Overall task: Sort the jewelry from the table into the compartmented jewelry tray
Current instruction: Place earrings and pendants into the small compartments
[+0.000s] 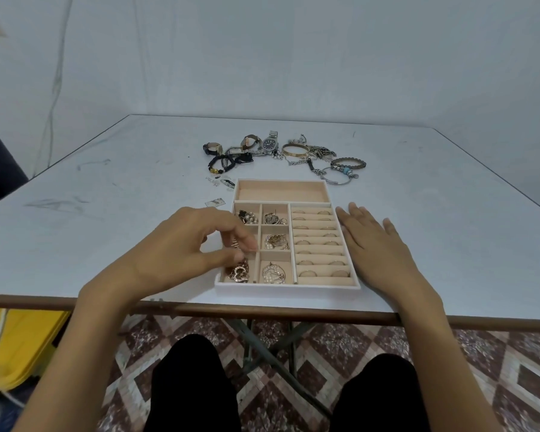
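The beige compartmented jewelry tray (287,286) lies near the table's front edge. Its small left cells hold earrings and pendants, its right side holds rings in slots (320,241), and its long back compartment (281,191) is bare. My left hand (187,244) hovers over the tray's left column and pinches a small gold piece (235,244) between thumb and fingers above a cell with gold heart jewelry (239,272). My right hand (373,244) lies flat on the table, fingers straight, against the tray's right wall.
Behind the tray lie several watches (268,144), a black bead bracelet (223,163), a gold bangle (295,149), chains and beaded bracelets (346,166). Small silver pieces (222,182) sit left of the tray's back corner. A yellow bin (22,344) stands on the floor at left.
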